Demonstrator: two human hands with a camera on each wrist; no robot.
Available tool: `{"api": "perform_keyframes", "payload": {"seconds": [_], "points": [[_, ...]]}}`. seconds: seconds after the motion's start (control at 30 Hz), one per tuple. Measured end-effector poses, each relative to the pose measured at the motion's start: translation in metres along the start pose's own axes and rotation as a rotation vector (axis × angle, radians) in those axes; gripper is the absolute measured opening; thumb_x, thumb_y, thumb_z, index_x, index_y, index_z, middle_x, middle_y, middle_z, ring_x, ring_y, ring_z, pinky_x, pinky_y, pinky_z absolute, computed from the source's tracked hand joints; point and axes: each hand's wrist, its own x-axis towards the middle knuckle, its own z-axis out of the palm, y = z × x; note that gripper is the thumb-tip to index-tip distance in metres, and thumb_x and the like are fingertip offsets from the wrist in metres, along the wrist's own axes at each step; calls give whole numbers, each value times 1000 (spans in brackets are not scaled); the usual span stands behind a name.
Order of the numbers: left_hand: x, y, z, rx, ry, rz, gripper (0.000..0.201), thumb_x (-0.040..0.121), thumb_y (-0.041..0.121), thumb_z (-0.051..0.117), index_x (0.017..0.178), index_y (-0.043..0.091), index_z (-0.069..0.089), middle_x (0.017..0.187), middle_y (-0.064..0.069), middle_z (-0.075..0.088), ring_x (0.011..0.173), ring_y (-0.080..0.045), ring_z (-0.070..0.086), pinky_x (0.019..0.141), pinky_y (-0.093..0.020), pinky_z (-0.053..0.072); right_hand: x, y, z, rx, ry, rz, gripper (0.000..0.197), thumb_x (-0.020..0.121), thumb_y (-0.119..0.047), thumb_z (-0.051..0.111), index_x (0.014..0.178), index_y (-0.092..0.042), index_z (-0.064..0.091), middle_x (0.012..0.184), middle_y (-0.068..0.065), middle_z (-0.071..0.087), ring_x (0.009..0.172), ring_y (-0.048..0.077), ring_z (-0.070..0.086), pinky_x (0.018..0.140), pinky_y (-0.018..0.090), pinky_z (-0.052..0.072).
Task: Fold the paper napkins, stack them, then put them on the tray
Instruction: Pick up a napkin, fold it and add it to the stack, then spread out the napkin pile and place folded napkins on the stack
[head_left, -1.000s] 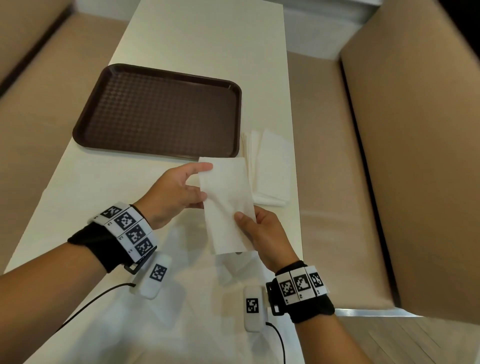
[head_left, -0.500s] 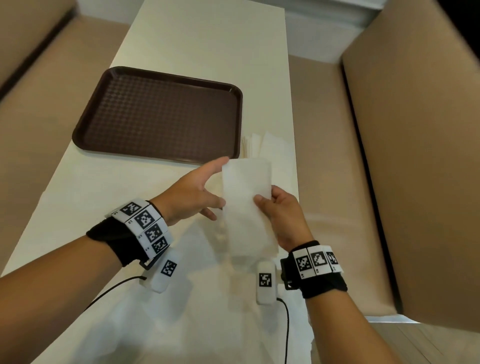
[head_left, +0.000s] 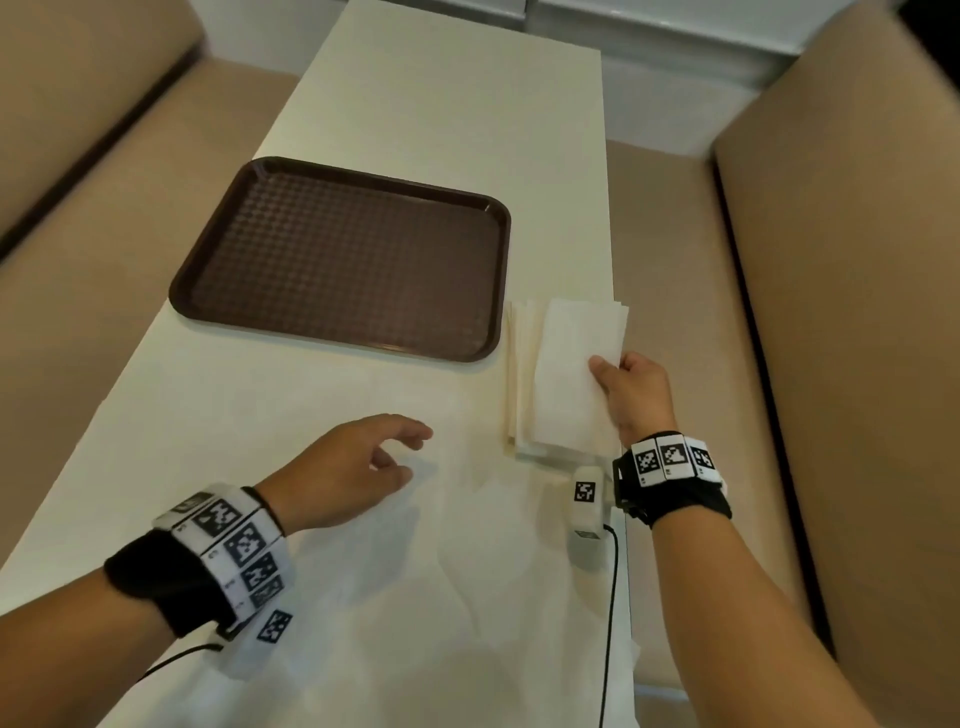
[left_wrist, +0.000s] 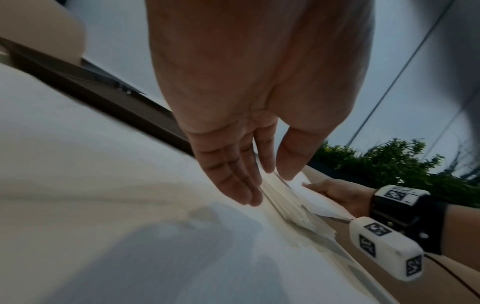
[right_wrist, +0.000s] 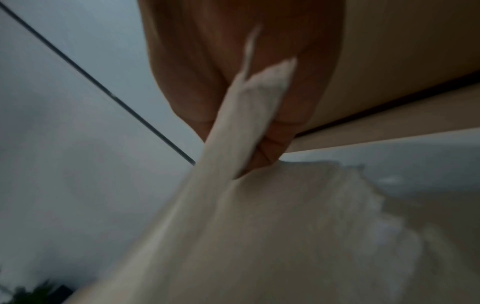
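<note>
Head: right hand (head_left: 631, 395) pinches a folded napkin (head_left: 574, 374) over the napkin stack (head_left: 519, 374) at the bench's right edge, beside the tray (head_left: 343, 260).
Left wrist: left hand (left_wrist: 241, 123) relaxed, grip wide, holding nothing.
Right wrist: fingers (right_wrist: 272, 152) clamp the napkin's edge.

Bare table (head_left: 441, 119) beyond and left of brown tray (head_left: 343, 260); open strip in front of it. Napkin stack (head_left: 524, 374) blocks right edge just beside tray. Bench backs (head_left: 841, 312) wall both sides.
</note>
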Motion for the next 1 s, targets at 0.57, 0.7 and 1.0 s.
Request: {"api": "perform_keyframes", "payload": {"seconds": [0.57, 0.7, 1.0], "points": [[124, 96, 46, 104, 11, -50, 48, 102, 17, 46, 147, 7, 32, 136, -14, 53, 126, -31, 52, 100, -39, 43, 12, 10, 13, -365, -26, -47, 59, 96, -32, 60, 149, -8, 49, 141, 2, 56, 132, 18, 51, 110, 28, 36], [130, 95, 54, 101, 5, -59, 60, 102, 19, 45, 156, 15, 22, 127, -12, 59, 113, -28, 57, 94, -41, 48, 9, 10, 20, -340, -85, -62, 68, 96, -34, 57, 157, -13, 35, 156, 3, 44, 144, 23, 43, 119, 40, 36], [133, 91, 58, 167, 37, -18, 65, 102, 24, 53, 157, 15, 21, 160, -8, 32, 145, -25, 34, 111, -35, 33, 7, 12, 20, -385, -129, -36, 62, 100, -28, 53, 155, -6, 35, 159, 13, 39, 148, 30, 34, 120, 43, 32]]}}
